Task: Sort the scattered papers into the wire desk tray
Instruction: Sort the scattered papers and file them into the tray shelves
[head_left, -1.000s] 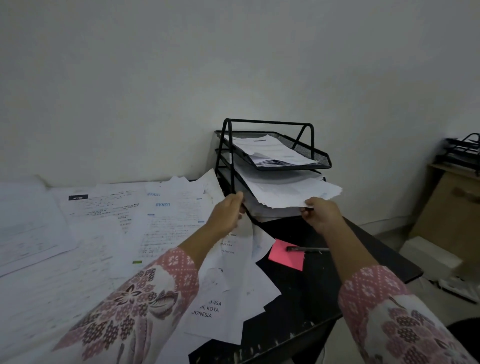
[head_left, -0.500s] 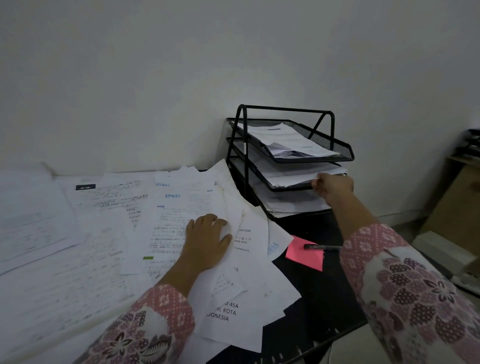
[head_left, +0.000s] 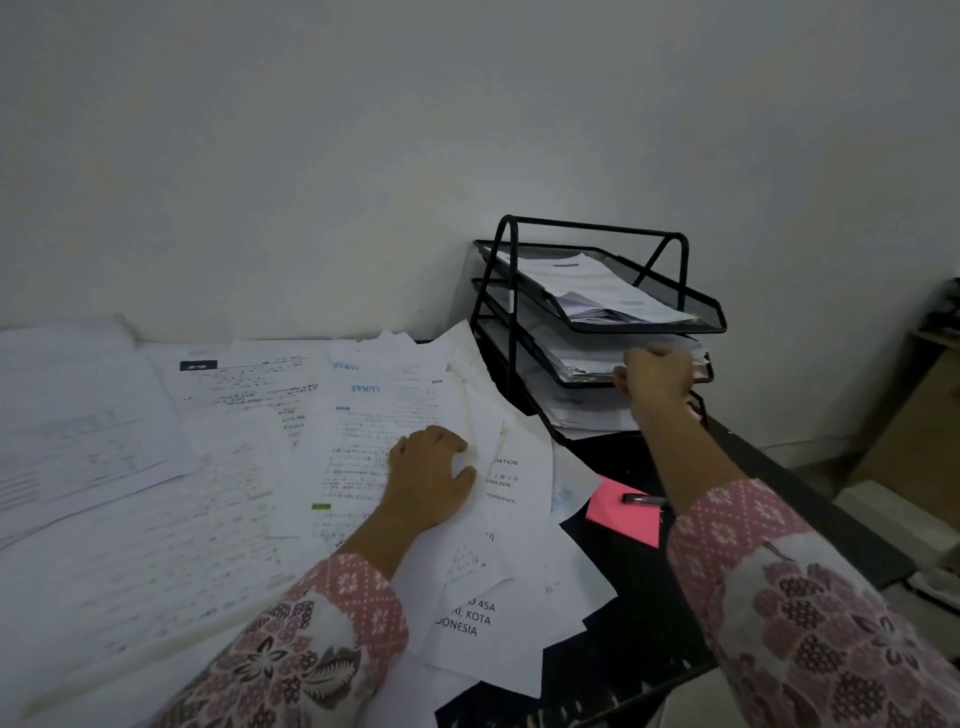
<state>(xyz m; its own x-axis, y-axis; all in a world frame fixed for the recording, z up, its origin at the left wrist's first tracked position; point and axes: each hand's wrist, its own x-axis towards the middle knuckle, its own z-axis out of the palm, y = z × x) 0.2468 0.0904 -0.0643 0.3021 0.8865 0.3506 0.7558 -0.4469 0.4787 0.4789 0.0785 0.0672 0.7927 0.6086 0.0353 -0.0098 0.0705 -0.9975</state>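
Note:
A black three-tier wire desk tray (head_left: 592, 226) stands at the back right of the desk, with papers in every tier. My right hand (head_left: 657, 376) is curled at the front edge of the middle tier and grips the stack of papers (head_left: 576, 361) lying in it. Scattered papers (head_left: 218, 467) cover the left and middle of the desk. On the printed sheets near the middle lies my left hand (head_left: 431, 478), fingers bent, with a fold of one sheet (head_left: 374, 415) pinched between thumb and fingers.
A pink sticky note (head_left: 623, 514) with a pen (head_left: 644, 500) on it lies on the black desk (head_left: 639, 613) between my arms. The desk's edge runs diagonally at the right. Beyond it stand a wooden cabinet (head_left: 924, 426) and a white box (head_left: 893, 514) on the floor.
My right hand carried a stack of papers up from the desk front into the tray's middle tier. My left hand let go of it, dropped onto the scattered sheets, then curled its fingers.

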